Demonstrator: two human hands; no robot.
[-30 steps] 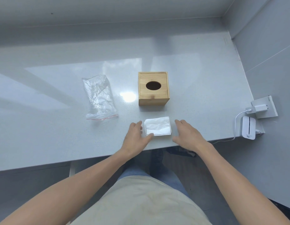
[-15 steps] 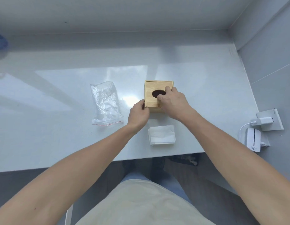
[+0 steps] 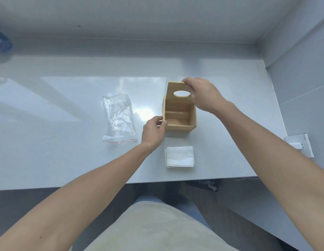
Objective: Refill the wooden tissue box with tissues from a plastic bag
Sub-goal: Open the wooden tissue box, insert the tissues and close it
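- Left hand (image 3: 154,132) is pinched on the near-left corner of the square light-wood tissue box (image 3: 179,115), steadying it on the counter; should that grip be loosened, the box could be dragged or tipped by the pull on the lid.
- Nearest the counter's front edge, the flat stack of folded white tissues (image 3: 179,157) is seen lying free, just in front of the box and apart from it. It could be brushed off the pale grey counter (image 3: 67,160) by a forearm, or fanned out of square if picked up carelessly.
- Right hand (image 3: 203,96) is closed on the far top edge of the thin wooden lid with the oval hole (image 3: 176,91), which is held raised and tilted over the box's far wall. The lid could be dropped into the open, empty-looking cavity, or jammed, if it is let go at this angle.
- To the left, well apart, the crumpled clear plastic zip bag with a red seal line (image 3: 118,118) lies flat; it appears emptied, so nothing further is likely to be needed from it.
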